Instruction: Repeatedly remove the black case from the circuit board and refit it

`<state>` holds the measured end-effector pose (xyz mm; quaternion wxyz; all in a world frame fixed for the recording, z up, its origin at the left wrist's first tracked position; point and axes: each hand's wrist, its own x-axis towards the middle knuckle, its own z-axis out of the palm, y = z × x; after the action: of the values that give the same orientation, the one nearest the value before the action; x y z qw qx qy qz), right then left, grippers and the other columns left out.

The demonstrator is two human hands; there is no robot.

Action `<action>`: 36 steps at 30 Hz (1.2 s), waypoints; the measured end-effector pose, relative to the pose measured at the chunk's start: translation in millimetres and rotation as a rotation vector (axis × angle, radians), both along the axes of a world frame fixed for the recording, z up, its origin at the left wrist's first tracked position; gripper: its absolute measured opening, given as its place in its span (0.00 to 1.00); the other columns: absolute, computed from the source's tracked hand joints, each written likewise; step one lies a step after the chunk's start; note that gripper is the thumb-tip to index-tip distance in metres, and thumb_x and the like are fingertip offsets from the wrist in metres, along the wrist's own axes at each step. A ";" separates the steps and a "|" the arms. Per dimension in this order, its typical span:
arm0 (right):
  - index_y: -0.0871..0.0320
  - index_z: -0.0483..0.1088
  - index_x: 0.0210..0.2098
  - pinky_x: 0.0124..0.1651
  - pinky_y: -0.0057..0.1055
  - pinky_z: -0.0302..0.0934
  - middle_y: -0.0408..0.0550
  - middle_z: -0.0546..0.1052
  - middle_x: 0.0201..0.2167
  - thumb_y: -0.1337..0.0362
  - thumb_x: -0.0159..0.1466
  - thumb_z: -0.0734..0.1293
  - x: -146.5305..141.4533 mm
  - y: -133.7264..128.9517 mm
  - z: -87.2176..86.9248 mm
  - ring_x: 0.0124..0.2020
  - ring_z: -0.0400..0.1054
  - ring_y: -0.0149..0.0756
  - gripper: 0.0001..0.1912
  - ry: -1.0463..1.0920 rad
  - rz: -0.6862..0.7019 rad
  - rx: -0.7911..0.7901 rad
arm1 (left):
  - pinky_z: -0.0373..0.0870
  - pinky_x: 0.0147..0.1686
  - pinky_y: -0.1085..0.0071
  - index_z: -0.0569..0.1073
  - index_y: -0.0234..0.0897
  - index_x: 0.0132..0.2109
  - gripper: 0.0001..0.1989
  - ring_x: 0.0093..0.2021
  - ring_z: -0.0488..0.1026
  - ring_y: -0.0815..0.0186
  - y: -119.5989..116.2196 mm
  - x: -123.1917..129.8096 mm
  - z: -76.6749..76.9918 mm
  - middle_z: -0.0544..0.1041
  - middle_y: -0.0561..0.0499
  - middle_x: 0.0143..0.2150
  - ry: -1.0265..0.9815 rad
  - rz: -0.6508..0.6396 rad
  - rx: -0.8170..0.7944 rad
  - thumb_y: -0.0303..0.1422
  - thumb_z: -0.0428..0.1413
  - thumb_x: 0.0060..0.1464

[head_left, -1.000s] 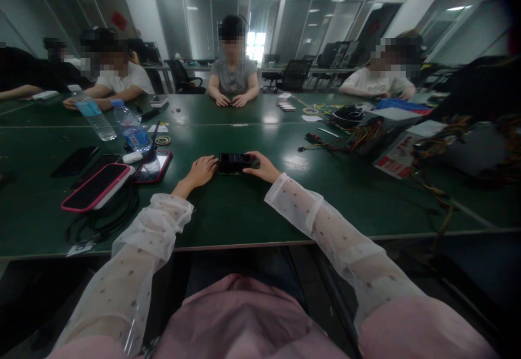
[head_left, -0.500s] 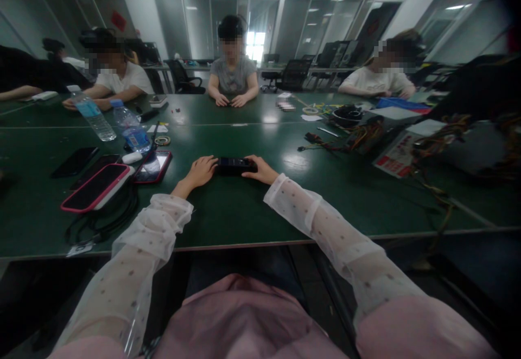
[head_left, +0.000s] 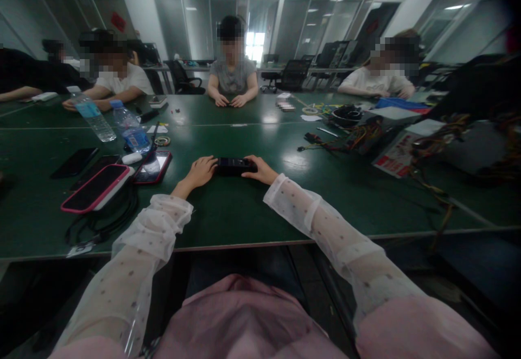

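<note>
A small black box-shaped device (head_left: 230, 166) with a dark screen on its face is at the middle of the green table (head_left: 240, 212). Around its left end lie the fingers of my left hand (head_left: 202, 170), with the palm down. My right hand (head_left: 261, 170) grips the other end, fingers behind and thumb along the near side. Sheer white dotted sleeves cover both forearms. Whether the device touches the tabletop I cannot tell.
To the left are a pink-framed phone (head_left: 97, 188), a red-edged phone (head_left: 153, 167), black cables (head_left: 118, 223) and two water bottles (head_left: 131, 126). Wire bundles (head_left: 358, 139) and a metal box (head_left: 394, 155) stand at the right. Several people sit across the table.
</note>
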<state>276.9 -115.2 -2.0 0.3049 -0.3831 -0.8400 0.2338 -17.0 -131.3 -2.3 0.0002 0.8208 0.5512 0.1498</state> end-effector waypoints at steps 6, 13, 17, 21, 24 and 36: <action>0.55 0.64 0.56 0.55 0.50 0.62 0.54 0.72 0.48 0.52 0.55 0.74 -1.4 -2.6 2.8 0.51 0.65 0.48 0.33 -0.019 -0.019 0.015 | 0.57 0.62 0.51 0.64 0.44 0.63 0.22 0.66 0.58 0.56 -1.0 0.8 1.2 0.63 0.47 0.67 -0.002 0.006 -0.007 0.41 0.39 0.68; 0.55 0.64 0.55 0.55 0.48 0.62 0.54 0.72 0.48 0.53 0.55 0.74 -1.4 -2.8 3.6 0.50 0.64 0.48 0.32 -0.022 -0.013 0.018 | 0.56 0.62 0.50 0.64 0.44 0.64 0.22 0.66 0.57 0.55 0.3 0.2 0.2 0.62 0.47 0.67 -0.007 0.007 -0.011 0.41 0.38 0.68; 0.54 0.64 0.55 0.54 0.48 0.62 0.53 0.72 0.47 0.52 0.55 0.74 -0.8 -2.1 2.4 0.51 0.65 0.48 0.32 -0.005 -0.009 0.009 | 0.56 0.63 0.49 0.63 0.43 0.64 0.23 0.67 0.56 0.55 0.3 -0.2 0.4 0.62 0.46 0.67 -0.003 0.004 -0.017 0.41 0.38 0.68; 0.53 0.64 0.56 0.55 0.50 0.62 0.52 0.72 0.47 0.52 0.55 0.74 -1.1 -1.9 2.3 0.51 0.65 0.48 0.33 -0.016 -0.018 0.009 | 0.56 0.63 0.50 0.63 0.43 0.64 0.22 0.67 0.57 0.55 -2.3 0.4 3.1 0.61 0.46 0.68 0.002 0.002 -0.016 0.41 0.39 0.68; 0.52 0.64 0.56 0.54 0.51 0.62 0.52 0.72 0.48 0.51 0.55 0.74 -1.5 -2.3 3.0 0.51 0.65 0.49 0.33 -0.020 -0.017 0.004 | 0.56 0.63 0.51 0.63 0.43 0.64 0.22 0.67 0.56 0.55 -3.7 1.0 5.0 0.62 0.46 0.68 0.005 0.000 -0.024 0.40 0.41 0.67; 0.53 0.64 0.56 0.56 0.51 0.61 0.52 0.72 0.48 0.51 0.55 0.74 -1.3 -3.0 4.1 0.51 0.65 0.49 0.33 -0.011 -0.003 0.003 | 0.55 0.63 0.50 0.63 0.44 0.64 0.22 0.67 0.56 0.55 -3.0 1.3 4.6 0.61 0.46 0.68 0.006 0.008 -0.031 0.38 0.44 0.66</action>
<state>275.6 -118.3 2.0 0.3011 -0.3855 -0.8413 0.2301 -15.7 -134.3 2.4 0.0108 0.8189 0.5568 0.1390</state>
